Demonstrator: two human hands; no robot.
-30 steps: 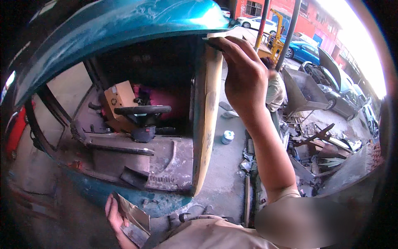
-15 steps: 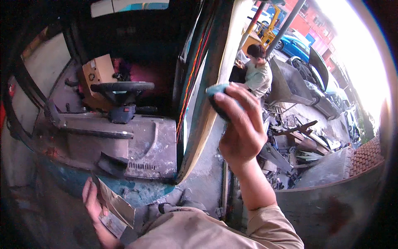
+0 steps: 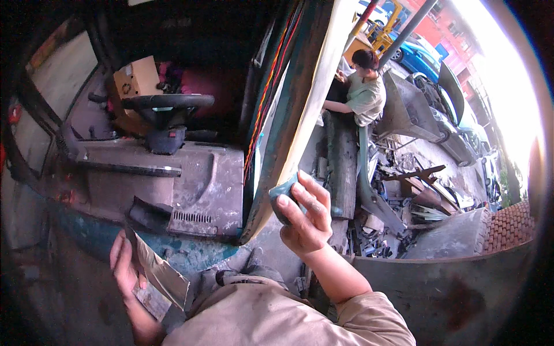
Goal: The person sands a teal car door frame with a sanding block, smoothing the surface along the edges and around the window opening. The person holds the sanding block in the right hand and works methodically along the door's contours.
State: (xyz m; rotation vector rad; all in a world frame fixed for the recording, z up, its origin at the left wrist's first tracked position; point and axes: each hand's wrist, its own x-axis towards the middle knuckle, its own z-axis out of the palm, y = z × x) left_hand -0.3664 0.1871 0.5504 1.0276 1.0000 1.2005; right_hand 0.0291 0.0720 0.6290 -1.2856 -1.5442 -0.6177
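Observation:
My right hand (image 3: 310, 218) is closed around a dark pad with a blue-green face (image 3: 283, 195). The pad lies against or just over the pale edge of the vehicle's window pillar (image 3: 300, 124); whether it presses on it I cannot tell. At the lower left, my left hand (image 3: 123, 270) grips a folded brownish-grey sheet (image 3: 163, 274), stiff like card or sandpaper. A flat greyish-white piece (image 3: 153, 300) sits under that sheet in the same hand. Left of the pillar is the cab's dusty dashboard (image 3: 133, 199), with a black steering wheel (image 3: 167, 102) behind it.
Red and yellow wires (image 3: 266, 95) run along the pillar. A cardboard box (image 3: 137, 78) stands inside the cab. Beyond the pillar at right, another person (image 3: 368, 92) sits by scrap parts (image 3: 424, 196). Parked cars (image 3: 418, 52) and a tiled brick-red surface (image 3: 509, 228) are farther right.
My right hand has moved down and left along the pillar edge with the pad. The left hand keeps its sheet in about the same place. The other person's arm now reaches out.

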